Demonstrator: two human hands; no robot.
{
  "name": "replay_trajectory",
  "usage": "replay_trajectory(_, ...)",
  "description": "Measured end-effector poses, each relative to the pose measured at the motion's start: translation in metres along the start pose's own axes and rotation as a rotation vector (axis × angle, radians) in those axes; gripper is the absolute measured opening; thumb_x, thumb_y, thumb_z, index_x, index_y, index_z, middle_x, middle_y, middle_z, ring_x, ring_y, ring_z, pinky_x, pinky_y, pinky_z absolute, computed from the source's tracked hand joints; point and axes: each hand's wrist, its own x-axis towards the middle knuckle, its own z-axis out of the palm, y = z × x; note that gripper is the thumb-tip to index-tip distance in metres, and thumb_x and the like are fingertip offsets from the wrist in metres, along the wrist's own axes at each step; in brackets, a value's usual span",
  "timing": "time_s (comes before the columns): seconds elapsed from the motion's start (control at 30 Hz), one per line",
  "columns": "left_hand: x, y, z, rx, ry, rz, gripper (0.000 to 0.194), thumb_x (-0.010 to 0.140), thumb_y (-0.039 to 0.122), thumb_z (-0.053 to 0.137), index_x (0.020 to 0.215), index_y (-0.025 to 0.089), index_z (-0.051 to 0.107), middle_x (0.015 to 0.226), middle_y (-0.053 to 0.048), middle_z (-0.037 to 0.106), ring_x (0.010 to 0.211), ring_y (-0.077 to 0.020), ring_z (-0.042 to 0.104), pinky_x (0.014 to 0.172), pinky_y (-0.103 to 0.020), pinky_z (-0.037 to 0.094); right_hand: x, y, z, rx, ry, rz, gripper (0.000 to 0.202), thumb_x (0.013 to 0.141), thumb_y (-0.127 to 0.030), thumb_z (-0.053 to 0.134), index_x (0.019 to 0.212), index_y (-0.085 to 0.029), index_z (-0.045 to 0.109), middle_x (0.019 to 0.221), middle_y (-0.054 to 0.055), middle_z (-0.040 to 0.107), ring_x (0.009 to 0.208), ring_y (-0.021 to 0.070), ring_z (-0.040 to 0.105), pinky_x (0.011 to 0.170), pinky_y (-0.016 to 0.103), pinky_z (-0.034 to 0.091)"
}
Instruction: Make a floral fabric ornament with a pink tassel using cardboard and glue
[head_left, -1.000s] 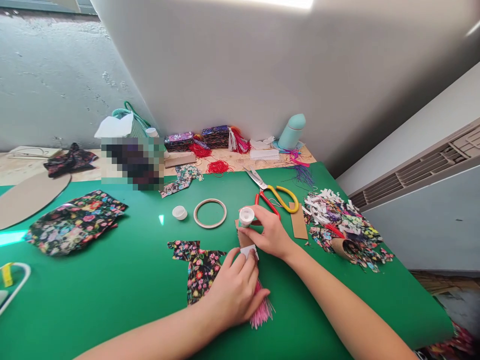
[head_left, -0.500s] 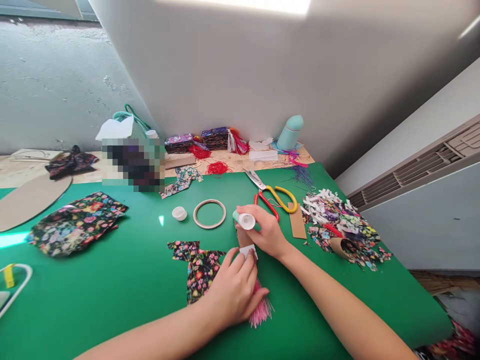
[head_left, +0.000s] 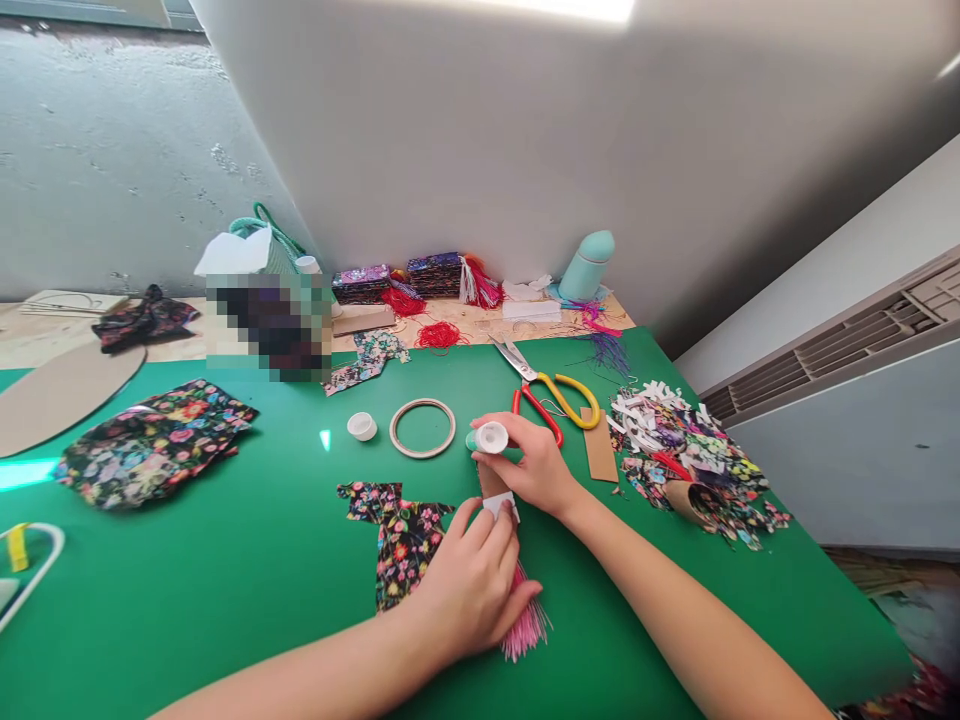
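Note:
In my right hand (head_left: 529, 460) is a glue stick (head_left: 491, 438), its white end facing me, above the far end of a brown cardboard strip (head_left: 491, 480). My left hand (head_left: 480, 575) pins the strip to the table, fingertips at a white paper piece (head_left: 499, 505) on it. A pink tassel (head_left: 527, 632) sticks out below that hand; where it joins is hidden under the palm. Partly under my left wrist lies black floral fabric (head_left: 405, 545) cut to shape. A white cap (head_left: 361, 427) and a roll of tape (head_left: 422, 429) sit left of the glue stick.
Scissors (head_left: 544, 385) with red and yellow handles lie beyond my right hand, beside a cardboard piece (head_left: 600, 445). Fabric and paper scraps (head_left: 690, 460) are heaped at right. Floral fabric (head_left: 157, 445) and a cardboard oval (head_left: 67, 390) lie left. A turquoise bottle (head_left: 589, 265) stands behind.
The view has shifted slightly. Over the strip, the glue stick has tilted or moved only a little; my left hand holds the same place.

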Motion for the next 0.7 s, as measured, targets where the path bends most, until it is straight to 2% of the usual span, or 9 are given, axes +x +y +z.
replay_trajectory(0.23,0.0,-0.001,0.0,0.007,-0.01,0.001,0.048,0.088,0.044,0.044,0.107,0.005,0.064,0.107,-0.016,0.065,0.092,-0.0271,0.054,0.095,-0.044,0.035,-0.001,-0.003,-0.01,0.102,0.089,0.035,0.03,0.08,-0.017,0.065,0.109,-0.022,0.059,0.11,0.007,0.067,0.103,0.0194,0.063,0.091,0.032,0.052)
replay_trajectory(0.3,0.0,-0.001,0.0,0.008,-0.012,0.002,0.049,0.088,0.045,0.044,0.107,0.005,0.064,0.107,-0.016,0.065,0.091,-0.0269,0.054,0.095,-0.043,0.035,-0.001,-0.003,-0.015,0.121,0.093,0.068,0.035,0.081,-0.016,0.063,0.114,-0.022,0.055,0.111,0.006,0.067,0.101,0.0186,0.064,0.09,0.032,0.053)
replay_trajectory(0.43,0.0,0.0,0.0,0.016,-0.01,-0.007,0.049,0.087,0.044,0.045,0.107,0.005,0.065,0.107,-0.015,0.065,0.091,-0.0273,0.054,0.095,-0.043,0.034,-0.003,0.002,-0.016,0.107,0.027,0.135,0.044,0.081,-0.017,0.062,0.122,-0.022,0.049,0.108,0.006,0.067,0.095,0.0185,0.066,0.086,0.032,0.056)
replay_trajectory(0.6,-0.001,0.0,-0.001,0.026,-0.018,-0.016,0.052,0.086,0.046,0.045,0.109,0.004,0.064,0.108,-0.016,0.064,0.092,-0.0285,0.053,0.094,-0.042,0.034,-0.002,0.01,-0.009,-0.038,-0.069,0.032,0.044,0.084,-0.015,0.057,0.126,-0.024,0.048,0.119,0.007,0.063,0.105,0.022,0.063,0.091,0.036,0.053)
replay_trajectory(0.7,-0.001,0.0,-0.003,0.02,-0.032,-0.01,0.055,0.085,0.048,0.045,0.11,0.003,0.064,0.109,-0.017,0.064,0.092,-0.0292,0.053,0.092,-0.041,0.036,0.001,0.011,-0.003,-0.044,-0.095,-0.01,0.047,0.086,-0.015,0.055,0.13,-0.024,0.045,0.121,0.008,0.061,0.108,0.0222,0.061,0.093,0.035,0.052)
